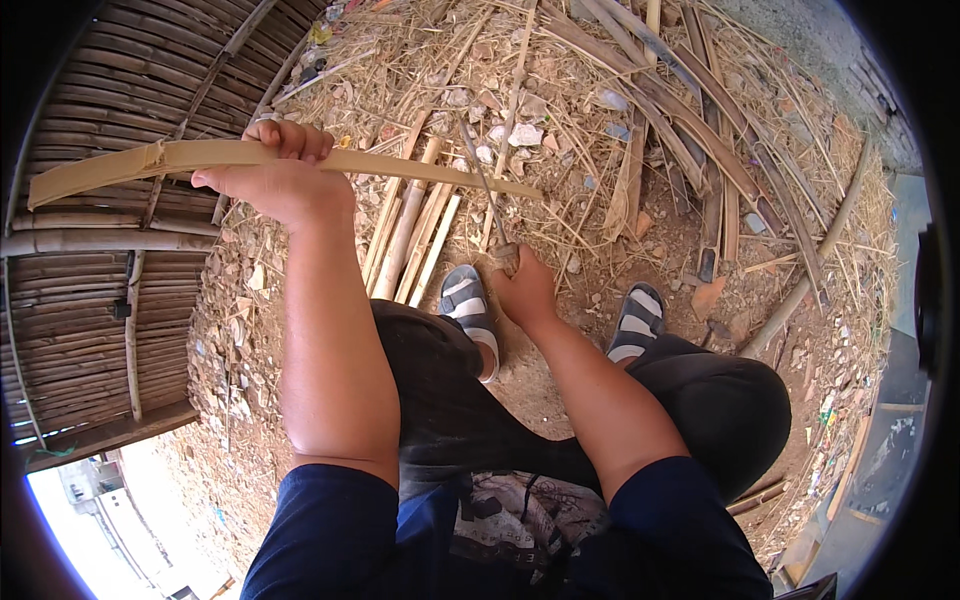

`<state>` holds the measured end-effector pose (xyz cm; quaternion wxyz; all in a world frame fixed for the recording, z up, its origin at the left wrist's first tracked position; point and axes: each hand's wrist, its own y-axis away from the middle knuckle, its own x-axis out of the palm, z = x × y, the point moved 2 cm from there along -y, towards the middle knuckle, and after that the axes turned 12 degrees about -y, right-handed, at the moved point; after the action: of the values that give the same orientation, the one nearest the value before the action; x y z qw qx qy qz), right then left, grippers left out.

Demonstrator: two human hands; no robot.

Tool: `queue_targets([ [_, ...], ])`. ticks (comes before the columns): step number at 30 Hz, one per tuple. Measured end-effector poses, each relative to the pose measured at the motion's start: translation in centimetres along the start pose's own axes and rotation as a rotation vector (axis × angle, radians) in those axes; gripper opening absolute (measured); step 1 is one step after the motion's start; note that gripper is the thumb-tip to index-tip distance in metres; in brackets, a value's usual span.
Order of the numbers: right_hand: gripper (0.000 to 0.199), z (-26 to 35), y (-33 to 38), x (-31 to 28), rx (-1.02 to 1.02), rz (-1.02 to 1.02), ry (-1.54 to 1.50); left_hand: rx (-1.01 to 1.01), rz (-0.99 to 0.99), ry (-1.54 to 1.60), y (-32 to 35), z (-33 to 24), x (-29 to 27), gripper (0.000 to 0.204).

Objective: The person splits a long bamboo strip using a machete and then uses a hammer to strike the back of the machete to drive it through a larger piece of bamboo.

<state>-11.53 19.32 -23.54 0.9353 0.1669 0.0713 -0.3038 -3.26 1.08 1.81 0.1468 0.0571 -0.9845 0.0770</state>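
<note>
A long pale bamboo strip [400, 168] crosses in front of me, bending slightly down at its left end. My left hand [283, 170] grips it left of its middle, fingers curled over the top edge and thumb along the side. Low at the centre, my right hand [527, 287] is closed around the wooden handle of a knife [487, 195]. Its thin dark blade points up and away, passing across the strip near the right end; whether the two touch I cannot tell. Several split bamboo pieces [415, 235] lie on the ground just beyond my left foot.
Dry brown bamboo lengths [690, 130] are heaped at the far right. A bamboo slat wall [120, 100] rises on the left. Straw, stones and chips cover the ground [240, 340]. My sandalled feet [467, 305] stand apart between my bent knees.
</note>
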Motion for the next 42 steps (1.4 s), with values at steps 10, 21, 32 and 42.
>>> queue_targets([
  [10,0.036,-5.9,0.0,1.0,0.016,-0.006,0.082,-0.020,-0.058,-0.039,-0.3,-0.5,-1.1,0.081],
  [21,0.032,4.0,0.7,1.1,-0.176,0.120,-0.147,-0.028,0.003,-0.003,0.1,-0.1,-0.9,0.081],
  [32,0.033,-1.7,0.7,1.2,-0.054,-0.024,-0.005,-0.036,-0.003,-0.012,-1.4,0.1,-1.7,0.084],
  [42,0.029,-0.5,1.2,2.0,0.001,0.019,0.159,-0.049,-0.041,-0.017,-0.3,-0.3,-0.8,0.080],
])
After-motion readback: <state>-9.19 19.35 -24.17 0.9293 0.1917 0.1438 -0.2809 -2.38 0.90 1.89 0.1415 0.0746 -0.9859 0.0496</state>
